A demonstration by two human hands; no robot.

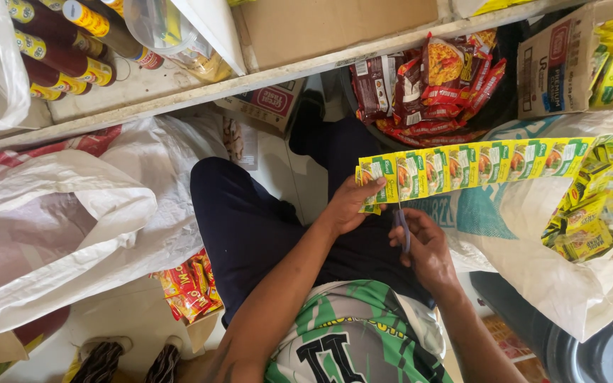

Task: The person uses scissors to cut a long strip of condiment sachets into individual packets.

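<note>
The left hand (349, 204) pinches the near end of a yellow-green sachet strip (473, 164) that runs right into a white sack (533, 269). Just below, the right hand (426, 248) has its grip closed on blue-handled scissors (404, 225), blades up at the strip.

Left hand (349, 202) pinches a yellow-green sachet strip (473, 164). Right hand (423, 245) works blue scissors (404, 225) just beneath it, over dark trousers (250, 227).

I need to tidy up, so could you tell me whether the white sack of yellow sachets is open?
Open: the white sack gapes, showing yellow sachets inside.
</note>
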